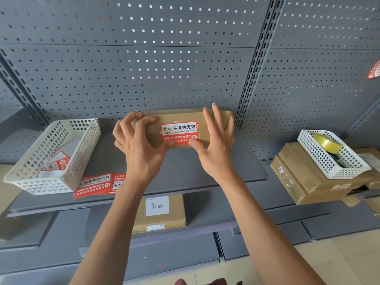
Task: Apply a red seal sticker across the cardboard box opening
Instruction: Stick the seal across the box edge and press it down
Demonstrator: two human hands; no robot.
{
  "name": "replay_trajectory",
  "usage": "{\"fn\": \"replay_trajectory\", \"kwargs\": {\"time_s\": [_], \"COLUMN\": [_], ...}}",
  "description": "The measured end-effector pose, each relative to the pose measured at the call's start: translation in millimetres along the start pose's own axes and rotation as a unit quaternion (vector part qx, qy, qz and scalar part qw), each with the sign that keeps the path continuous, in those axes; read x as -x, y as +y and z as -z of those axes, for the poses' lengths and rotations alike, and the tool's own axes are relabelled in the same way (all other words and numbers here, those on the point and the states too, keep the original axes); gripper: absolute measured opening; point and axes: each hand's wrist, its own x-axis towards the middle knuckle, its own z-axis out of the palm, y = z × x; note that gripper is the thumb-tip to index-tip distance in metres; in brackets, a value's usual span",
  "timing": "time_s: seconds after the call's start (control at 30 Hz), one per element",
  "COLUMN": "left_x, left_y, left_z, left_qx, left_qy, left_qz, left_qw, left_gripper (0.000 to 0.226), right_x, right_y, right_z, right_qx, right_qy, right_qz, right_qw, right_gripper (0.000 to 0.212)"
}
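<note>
Left hand (136, 138) curled over the left end of the cardboard box (213, 118), fingers bent and spread on its far top edge, thumb pressed to the lower left corner of the red seal sticker (179, 131); not gripping, only resting and pressing. Right hand (217, 140) open flat against the right part of the box, fingers spread and pointing away, thumb flattened on the sticker's lower right corner beside the round red mark. Sticker between the two hands, lying on the box's facing surface across the horizontal seam, white band of black characters on top, red band of white characters below. Box standing at the far side of the grey shelf (205, 171), against the perforated back panel (144, 68).

Near left on the same shelf, a small stack of red sticker sheets (94, 185), partly hidden behind the left forearm. Just left of these, a white plastic basket (49, 186), tilted, holding white backing paper and a piece of red sticker. On the shelf below, between the forearms, a flat cardboard parcel (174, 210) with a barcode label. Far right, well apart from the hands, a second white basket (320, 159) holding a roll of yellowish tape (327, 141), set on top of taped cardboard boxes (298, 182). Scrap of red sticker (374, 69) on the panel at the right edge
</note>
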Motion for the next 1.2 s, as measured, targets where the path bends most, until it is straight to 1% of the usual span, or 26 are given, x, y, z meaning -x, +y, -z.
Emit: {"fn": "replay_trajectory", "kwargs": {"time_s": [0.2,0.4,0.63,0.7,0.77,0.83,0.9,1.0,1.2], "left_x": [-5,-9,-12,-12,-11,-11,-14,-20,-23], "left_y": [-2,2,3,7,15,24,31,32,33], "left_z": [6,10,13,11,4,-6,-14,-19,-23], "left_qx": [0.013,0.019,0.029,0.038,0.041,0.026,0.011,-0.012,-0.044], "left_qy": [-0.016,-0.026,-0.038,-0.021,0.018,0.069,0.110,0.133,0.131], "left_qz": [-0.002,0.004,0.002,0.013,0.044,0.075,0.100,0.109,0.102], "left_qw": [1.000,0.999,0.999,0.999,0.998,0.994,0.989,0.985,0.985], "left_gripper": [0.063,0.060,0.052,0.043,0.038,0.039,0.042,0.047,0.055], "right_x": [-6,-13,-15,-14,-14,-14,-16,-21,-27], "right_y": [2,6,3,0,-9,-20,-31,-39,-43], "right_z": [8,17,17,14,8,-1,-9,-19,-26], "right_qx": [-0.002,-0.017,-0.027,-0.037,-0.041,-0.035,-0.026,0.009,0.047], "right_qy": [-0.016,-0.036,-0.041,-0.014,0.040,0.101,0.142,0.173,0.194], "right_qz": [0.009,0.009,0.008,0.007,-0.013,-0.039,-0.060,-0.079,-0.083], "right_qw": [1.000,0.999,0.999,0.999,0.998,0.994,0.988,0.982,0.976], "right_gripper": [0.074,0.076,0.071,0.062,0.054,0.048,0.046,0.048,0.057]}}
